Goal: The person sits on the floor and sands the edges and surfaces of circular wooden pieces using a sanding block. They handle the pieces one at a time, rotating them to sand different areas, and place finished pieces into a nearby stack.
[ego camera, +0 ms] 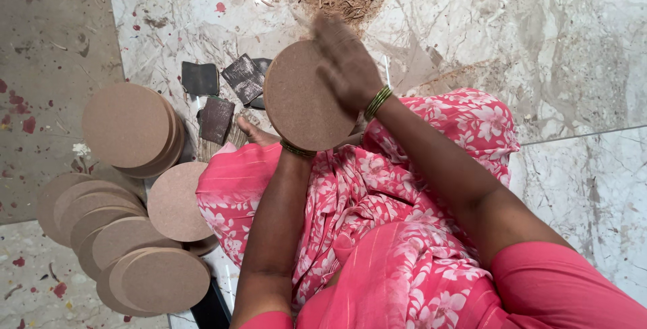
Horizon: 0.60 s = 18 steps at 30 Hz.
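Round board (300,103) hides left hand (right hand (345,66) blurred).

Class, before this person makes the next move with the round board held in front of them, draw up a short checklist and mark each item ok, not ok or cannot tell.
1. Round board held up off the floor: ok.
2. Left hand supporting the board from behind: cannot tell, mostly hidden by the board.
3. Right hand on the board's face: ok, though blurred.
4. Anything held in the right hand: cannot tell.
5. Dark square sheets lying on the floor beside the board: ok.
6. Stacked discs lying apart from the held board: ok.
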Each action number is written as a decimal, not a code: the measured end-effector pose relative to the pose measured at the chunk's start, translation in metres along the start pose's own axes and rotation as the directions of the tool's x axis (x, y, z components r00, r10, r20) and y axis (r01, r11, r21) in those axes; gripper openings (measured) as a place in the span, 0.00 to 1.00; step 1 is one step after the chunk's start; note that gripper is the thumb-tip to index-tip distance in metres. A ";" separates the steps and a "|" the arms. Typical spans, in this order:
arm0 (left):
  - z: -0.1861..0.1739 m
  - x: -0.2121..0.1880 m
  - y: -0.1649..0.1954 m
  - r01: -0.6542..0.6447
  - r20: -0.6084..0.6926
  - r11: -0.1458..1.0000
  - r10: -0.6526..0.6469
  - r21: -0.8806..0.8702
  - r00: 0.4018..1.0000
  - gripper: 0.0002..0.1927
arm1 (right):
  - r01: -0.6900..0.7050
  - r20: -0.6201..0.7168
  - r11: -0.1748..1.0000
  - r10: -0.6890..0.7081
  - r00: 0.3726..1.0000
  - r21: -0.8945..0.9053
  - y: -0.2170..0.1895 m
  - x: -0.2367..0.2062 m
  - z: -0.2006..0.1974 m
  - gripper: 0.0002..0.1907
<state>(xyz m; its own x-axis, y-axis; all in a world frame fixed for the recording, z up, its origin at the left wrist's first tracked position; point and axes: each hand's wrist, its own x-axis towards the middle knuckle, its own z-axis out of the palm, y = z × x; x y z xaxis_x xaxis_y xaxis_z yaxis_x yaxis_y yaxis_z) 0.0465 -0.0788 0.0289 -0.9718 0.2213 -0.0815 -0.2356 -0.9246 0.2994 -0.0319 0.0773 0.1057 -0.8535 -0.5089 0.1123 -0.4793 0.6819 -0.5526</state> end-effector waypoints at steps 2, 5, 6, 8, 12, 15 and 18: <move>0.002 -0.001 0.001 -0.008 -0.008 1.000 0.008 -0.013 1.000 0.40 | -0.206 0.028 0.559 0.310 0.950 0.803 0.020 0.005 0.007 0.36; 0.007 0.003 0.002 -0.030 -0.003 0.998 0.030 -0.052 1.000 0.40 | -0.232 0.265 -0.128 0.452 0.852 0.964 0.035 -0.013 0.025 0.33; 0.009 0.005 0.004 -0.046 0.001 0.996 0.046 -0.082 0.999 0.40 | -0.239 0.330 -0.245 0.460 0.824 0.940 0.034 -0.024 0.032 0.32; 0.011 0.008 0.008 -0.076 0.027 0.984 0.082 -0.161 0.996 0.40 | -0.228 0.454 -0.470 0.451 0.769 0.853 0.032 -0.043 0.042 0.29; 0.010 0.010 0.016 -0.224 -0.102 0.974 0.220 -0.031 0.970 0.38 | -0.224 0.514 -0.558 0.439 0.737 0.799 0.031 -0.049 0.029 0.23; 0.008 0.018 0.019 -0.288 -0.160 0.951 0.303 0.112 0.939 0.37 | 0.040 0.069 -0.172 0.588 0.806 0.984 0.019 -0.044 0.005 0.20; 0.018 0.022 0.017 -0.260 -0.234 0.938 0.313 0.231 0.920 0.39 | 0.060 -0.336 0.579 0.383 0.860 0.813 -0.012 -0.046 -0.014 0.19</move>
<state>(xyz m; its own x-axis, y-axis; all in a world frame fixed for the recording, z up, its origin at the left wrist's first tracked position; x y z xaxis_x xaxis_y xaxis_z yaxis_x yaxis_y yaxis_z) 0.0205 -0.0841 0.0490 -0.9661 -0.1581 -0.2043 0.0293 -0.8527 0.5216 0.0103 0.0998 0.1187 -0.9867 0.0004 0.1625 -0.1622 -0.0634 -0.9847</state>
